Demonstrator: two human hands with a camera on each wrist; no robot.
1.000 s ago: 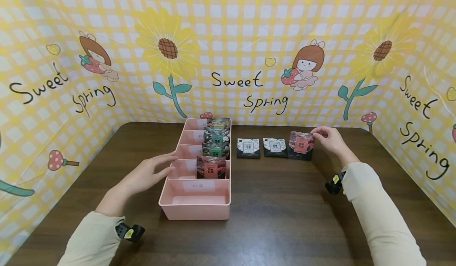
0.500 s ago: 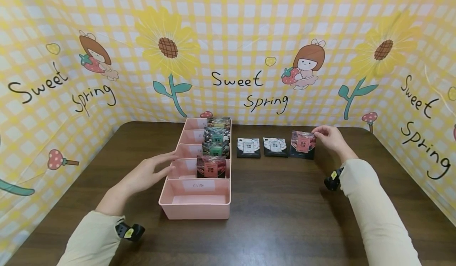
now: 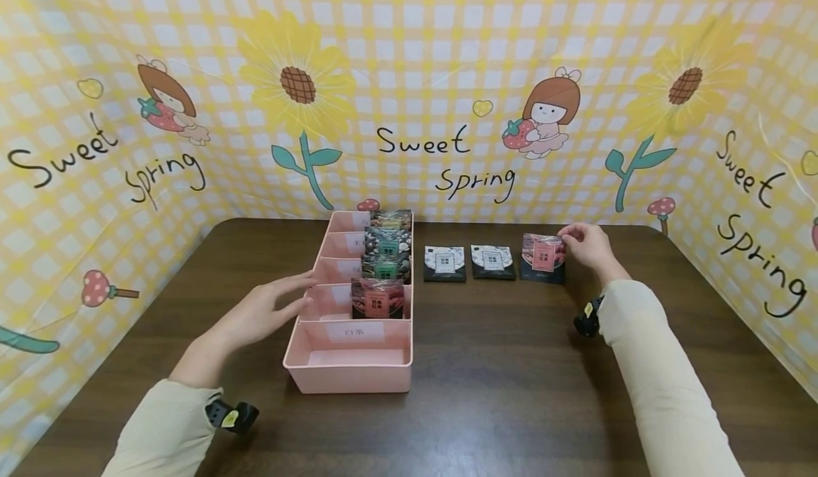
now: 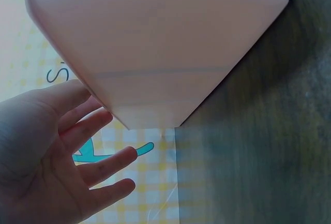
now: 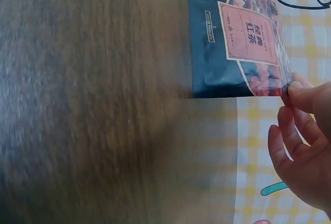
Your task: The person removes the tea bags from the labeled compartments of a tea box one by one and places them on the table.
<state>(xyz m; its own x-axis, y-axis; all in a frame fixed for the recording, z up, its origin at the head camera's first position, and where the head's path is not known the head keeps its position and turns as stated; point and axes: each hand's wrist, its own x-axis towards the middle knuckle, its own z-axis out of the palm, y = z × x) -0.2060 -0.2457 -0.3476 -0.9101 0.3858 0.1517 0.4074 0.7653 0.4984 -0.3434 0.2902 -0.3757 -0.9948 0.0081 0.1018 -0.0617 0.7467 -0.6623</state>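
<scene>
Right hand (image 3: 589, 247) pinched the square red-and-black glossy packet (image 3: 543, 258) by its upper right corner; packet was left of the grip, well right of the long pink divided box (image 3: 348, 380). Left hand (image 3: 254, 311), fingers spread, was farther off.

A pale pink box (image 4: 165, 32) fills the upper part of the left wrist view, its smooth outer wall narrowing downward. The left hand (image 4: 49, 154) comes in at lower left, fingers spread, the uppermost at the box's edge, the lowest two apart from it. Behind hangs yellow-checked cloth (image 4: 155, 175); dark table (image 4: 258, 157) fills the right.
</scene>
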